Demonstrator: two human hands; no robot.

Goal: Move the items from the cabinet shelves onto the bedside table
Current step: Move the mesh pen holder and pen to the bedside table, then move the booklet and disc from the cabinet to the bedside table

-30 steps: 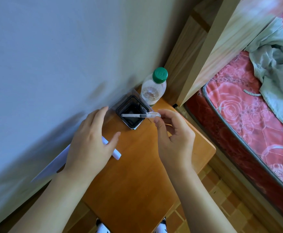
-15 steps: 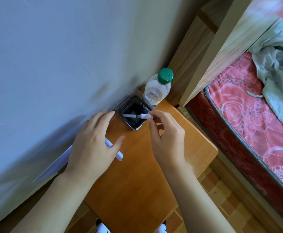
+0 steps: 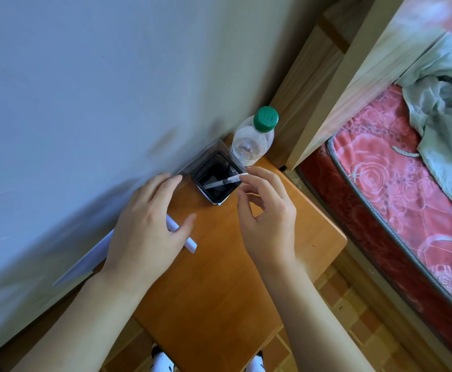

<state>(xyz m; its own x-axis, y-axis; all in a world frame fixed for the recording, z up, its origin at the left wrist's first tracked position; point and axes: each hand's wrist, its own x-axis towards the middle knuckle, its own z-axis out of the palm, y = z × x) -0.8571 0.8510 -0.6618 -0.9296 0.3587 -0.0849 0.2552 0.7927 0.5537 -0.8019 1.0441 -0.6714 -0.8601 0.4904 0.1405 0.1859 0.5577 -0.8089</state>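
A black mesh pen holder (image 3: 220,167) stands on the wooden bedside table (image 3: 219,291), in the far corner by the wall. A white pen (image 3: 223,181) slants into it, its upper end resting at the rim. My right hand (image 3: 267,218) hovers beside the holder. Its index fingertip touches the pen's upper end and its thumb is held apart below. My left hand (image 3: 144,237) lies palm down, fingers spread, on a flat white paper item (image 3: 190,244) along the wall. A clear bottle with a green cap (image 3: 251,140) stands behind the holder.
The wall runs along the table's left side. A wooden bed frame post (image 3: 334,98) rises on the right, with a red floral mattress (image 3: 407,197) and a crumpled green cloth (image 3: 444,108) beyond it. The floor is tiled below, and my white-socked feet (image 3: 163,361) show at the table's near edge.
The pen lay level across the holder's rim, pinched in my right hand. Now it tilts down into the holder and my thumb has come off it. My left hand stays put.
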